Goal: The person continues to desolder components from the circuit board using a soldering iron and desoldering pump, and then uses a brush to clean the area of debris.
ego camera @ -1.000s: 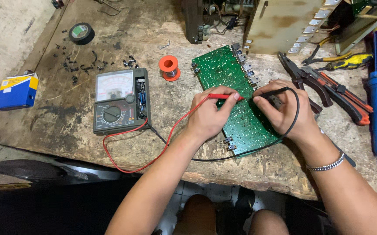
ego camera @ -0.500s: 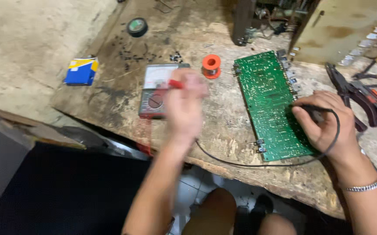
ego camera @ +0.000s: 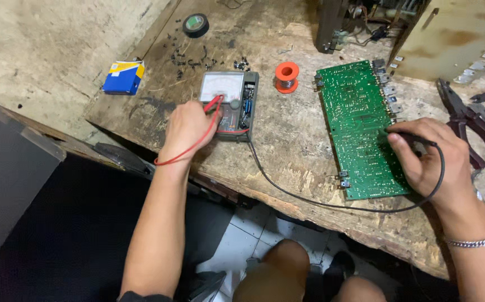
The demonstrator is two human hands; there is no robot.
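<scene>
My left hand [ego camera: 189,126] rests on the meter [ego camera: 230,106], fingers curled together around the red probe [ego camera: 215,102], whose red lead [ego camera: 183,151] loops back over my wrist. My right hand [ego camera: 430,159] has its fingers pinched on the black probe [ego camera: 407,134], tip down against the green board [ego camera: 360,126] near its right edge. The black lead [ego camera: 321,201] sweeps along the near edge of the table [ego camera: 293,145] from the meter to that hand.

I judge the step to be a setting at the meter's dial while the black probe keeps its spot on the board; the next move calls for a steady right hand so the tip does not slide off.

Outward lie an orange spool [ego camera: 286,76], a blue box [ego camera: 123,78] far left with contents I cannot see, a tape roll [ego camera: 196,25], and pliers [ego camera: 466,120] at right.
</scene>
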